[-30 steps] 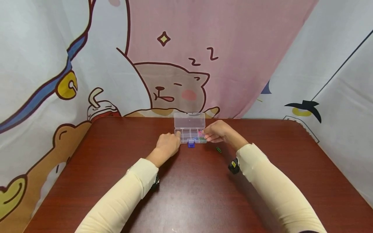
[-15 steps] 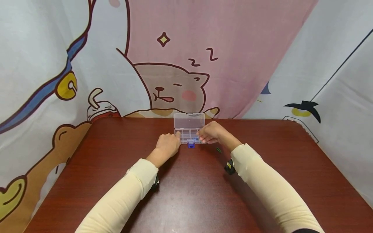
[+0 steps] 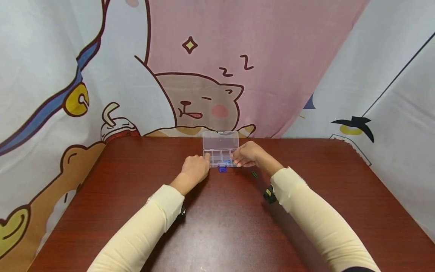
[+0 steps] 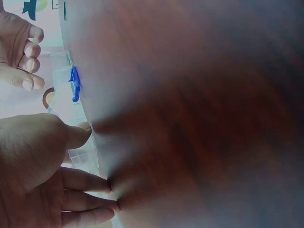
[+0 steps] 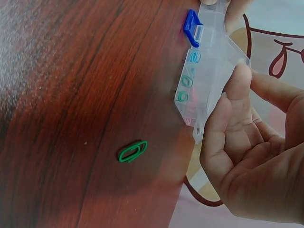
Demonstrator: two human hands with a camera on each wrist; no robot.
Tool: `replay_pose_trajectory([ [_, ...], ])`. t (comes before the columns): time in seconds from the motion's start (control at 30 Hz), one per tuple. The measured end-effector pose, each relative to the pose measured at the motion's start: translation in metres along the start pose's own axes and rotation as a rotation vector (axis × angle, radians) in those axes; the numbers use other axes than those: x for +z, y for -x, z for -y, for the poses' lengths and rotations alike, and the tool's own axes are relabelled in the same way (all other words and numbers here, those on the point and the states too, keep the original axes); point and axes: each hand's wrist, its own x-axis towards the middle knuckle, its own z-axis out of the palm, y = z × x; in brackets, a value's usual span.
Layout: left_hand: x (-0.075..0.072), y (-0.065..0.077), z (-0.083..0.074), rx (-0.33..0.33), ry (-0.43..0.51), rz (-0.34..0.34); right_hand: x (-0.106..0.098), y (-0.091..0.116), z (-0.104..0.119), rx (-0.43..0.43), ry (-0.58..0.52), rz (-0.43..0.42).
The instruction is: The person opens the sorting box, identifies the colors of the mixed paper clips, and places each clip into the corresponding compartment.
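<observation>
An open clear plastic compartment box (image 3: 217,158) stands far back on the table, its lid (image 3: 221,140) raised and a blue latch (image 3: 222,168) in front. Through its wall in the right wrist view show green paper clips (image 5: 186,80), a blue one (image 5: 194,57) and something pink. My left hand (image 3: 196,168) grips the box's left end, thumb in front, fingertips down by the table. Over the right compartments my right hand (image 3: 249,154) bends its fingers, thumb near them; I cannot tell whether something is between them. A green paper clip (image 5: 133,151) lies on the table.
The reddish-brown table (image 3: 217,226) ends just behind the box, against a printed cloth (image 3: 265,75) with cartoon drawings. The loose green clip lies to the right of the box, below the right hand in the head view.
My right hand has moved left from beside the box's right end to over its right compartments, then stayed. My left hand and the loose green paper clip have kept their places.
</observation>
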Motion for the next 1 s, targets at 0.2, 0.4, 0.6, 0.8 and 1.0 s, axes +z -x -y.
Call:
replay_pose_trajectory([
  [0.2,-0.001,0.0,-0.001,0.006,0.007,-0.006,-0.008,0.005,-0.002,-0.02,0.022,-0.014],
  [0.4,-0.002,0.0,0.0,0.003,0.014,-0.004,-0.021,0.012,-0.012,-0.022,0.057,-0.046],
  [0.6,-0.002,0.001,0.0,-0.001,0.016,0.009,-0.033,0.02,-0.027,0.003,0.162,-0.041],
  [0.8,-0.001,0.001,0.0,0.002,0.01,0.008,-0.037,0.026,-0.038,0.017,0.378,-0.057],
  [1.0,-0.002,0.002,-0.001,0.004,0.013,-0.013,-0.035,0.027,-0.041,0.018,0.505,-0.052],
])
